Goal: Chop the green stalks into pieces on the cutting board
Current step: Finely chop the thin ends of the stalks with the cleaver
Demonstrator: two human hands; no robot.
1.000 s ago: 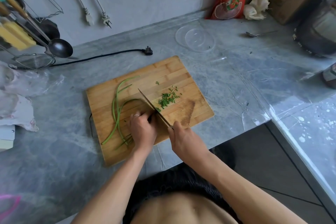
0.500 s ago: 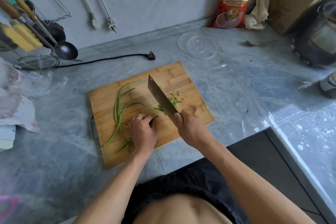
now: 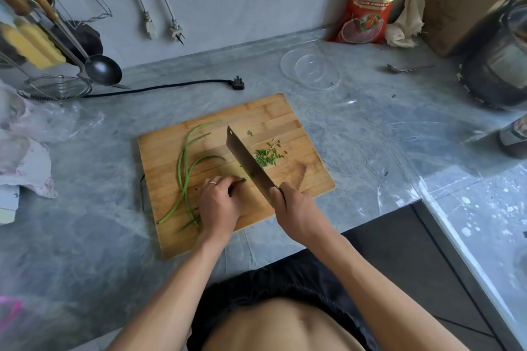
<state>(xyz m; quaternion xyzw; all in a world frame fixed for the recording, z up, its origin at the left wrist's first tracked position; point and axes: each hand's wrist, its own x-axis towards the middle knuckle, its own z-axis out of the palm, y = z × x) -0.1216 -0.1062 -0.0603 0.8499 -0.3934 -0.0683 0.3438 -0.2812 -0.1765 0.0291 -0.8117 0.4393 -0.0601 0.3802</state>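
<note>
- You are in a home kitchen: a grey marbled bench (image 3: 370, 134) fills most of the frame, against a plain wall.
- At upper left, a ladle (image 3: 102, 70) and a wire strainer (image 3: 57, 88) hang on a utensil rack.
- At centre, a wooden cutting board (image 3: 285, 111) carries a cleaver (image 3: 248, 162) and chopped greens (image 3: 268, 157).
- At upper right stand a red food packet (image 3: 373, 0) and a dark cooker (image 3: 499, 65).

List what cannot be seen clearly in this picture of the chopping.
- Head view: the cleaver handle, hidden inside the right hand.
- The long green stalks' near ends, covered by the left hand.
- The dark round appliance, cut off by the right edge.
</note>
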